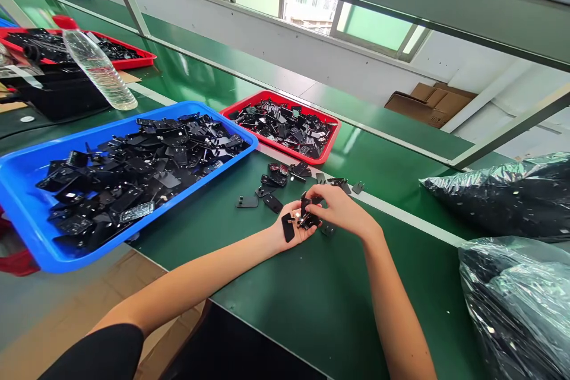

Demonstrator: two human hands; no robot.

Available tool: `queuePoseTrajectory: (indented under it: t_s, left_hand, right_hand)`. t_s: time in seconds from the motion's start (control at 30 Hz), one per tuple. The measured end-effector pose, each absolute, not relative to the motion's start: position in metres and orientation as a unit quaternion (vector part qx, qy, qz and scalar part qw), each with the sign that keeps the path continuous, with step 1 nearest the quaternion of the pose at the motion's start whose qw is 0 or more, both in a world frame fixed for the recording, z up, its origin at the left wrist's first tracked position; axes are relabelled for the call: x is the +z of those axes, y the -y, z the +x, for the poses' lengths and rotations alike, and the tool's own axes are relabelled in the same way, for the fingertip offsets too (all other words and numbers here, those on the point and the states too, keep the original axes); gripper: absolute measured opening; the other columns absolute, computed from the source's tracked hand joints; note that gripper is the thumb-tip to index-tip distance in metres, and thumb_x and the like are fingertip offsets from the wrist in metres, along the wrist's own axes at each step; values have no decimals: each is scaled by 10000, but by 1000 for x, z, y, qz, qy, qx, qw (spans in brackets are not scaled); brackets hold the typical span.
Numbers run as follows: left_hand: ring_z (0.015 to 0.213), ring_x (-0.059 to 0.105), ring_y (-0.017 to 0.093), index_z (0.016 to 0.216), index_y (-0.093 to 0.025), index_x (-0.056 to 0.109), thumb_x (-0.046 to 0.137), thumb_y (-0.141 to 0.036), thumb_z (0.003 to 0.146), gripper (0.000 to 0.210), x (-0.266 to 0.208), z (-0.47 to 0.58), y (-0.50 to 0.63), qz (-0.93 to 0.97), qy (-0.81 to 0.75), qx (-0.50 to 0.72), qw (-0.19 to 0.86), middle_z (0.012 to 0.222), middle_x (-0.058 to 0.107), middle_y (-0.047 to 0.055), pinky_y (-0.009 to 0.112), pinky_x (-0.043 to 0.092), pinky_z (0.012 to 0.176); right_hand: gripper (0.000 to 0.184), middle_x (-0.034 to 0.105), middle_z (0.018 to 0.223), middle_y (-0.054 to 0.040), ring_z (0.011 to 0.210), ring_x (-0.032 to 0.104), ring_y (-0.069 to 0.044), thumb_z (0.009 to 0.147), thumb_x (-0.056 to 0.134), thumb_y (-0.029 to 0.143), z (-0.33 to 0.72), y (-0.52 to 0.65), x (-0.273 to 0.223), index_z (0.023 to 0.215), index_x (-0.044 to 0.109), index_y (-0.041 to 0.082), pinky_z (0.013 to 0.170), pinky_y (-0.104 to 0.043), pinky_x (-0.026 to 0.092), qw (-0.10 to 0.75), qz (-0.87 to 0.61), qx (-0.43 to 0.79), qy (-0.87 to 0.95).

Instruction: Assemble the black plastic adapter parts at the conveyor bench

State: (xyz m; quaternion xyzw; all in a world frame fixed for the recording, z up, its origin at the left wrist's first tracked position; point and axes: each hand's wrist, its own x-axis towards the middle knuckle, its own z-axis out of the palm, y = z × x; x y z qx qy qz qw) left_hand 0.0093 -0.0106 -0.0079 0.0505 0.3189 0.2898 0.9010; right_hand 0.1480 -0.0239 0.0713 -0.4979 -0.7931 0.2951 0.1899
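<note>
**Both hands working small black parts over green table**

A blue tray (27,214) heaped with black plastic pieces is sitting at left, partly overhanging the green table (312,297). A red tray (332,130) of similar pieces is lying beyond the hands, with loose parts (278,181) scattered between. A clear bottle (100,71) is leaning behind the blue tray. Two plastic bags (512,303) of parts are crowding the right edge.

The left hand (291,222) is lying palm up, half open, cradling a few black parts (303,218). The right hand (341,208) is curling over them, fingertips pinching one piece resting against the left palm.
</note>
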Motion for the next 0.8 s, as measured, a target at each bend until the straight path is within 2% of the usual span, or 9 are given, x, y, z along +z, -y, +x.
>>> queuePoseTrajectory:
  t_s: [0.23,0.37,0.53,0.8]
  left_hand:
    - [525,617,174,885,-83,622,364,-272,860,321,-4,10,11,54,-325,282,901,618,630,88,257,507,434]
    - [491,598,163,821,-99,611,379,-275,861,294,-4,10,12,53,-332,285,898,577,611,67,265,507,431]
    - [479,597,165,748,-109,586,386,-273,861,281,-6,11,13,52,-338,289,894,566,614,63,279,512,440]
    - [483,604,167,771,-111,579,375,-252,874,268,-6,11,15,54,-335,279,898,577,626,54,292,520,454]
  right_hand:
    - [61,600,844,-19,841,508,-159,801,518,237,144,23,69,810,553,187,682,-267,390,165,-517,240,805]
    - [78,587,850,-23,837,489,-167,788,554,263,140,20,56,812,533,191,661,-266,372,136,-532,200,811]
    - [57,573,819,-24,804,476,-170,787,543,218,136,20,51,824,507,195,620,-258,354,113,-535,185,817]
    - [55,587,805,-23,825,471,-179,792,529,183,137,23,50,835,498,197,608,-255,331,86,-539,191,816]
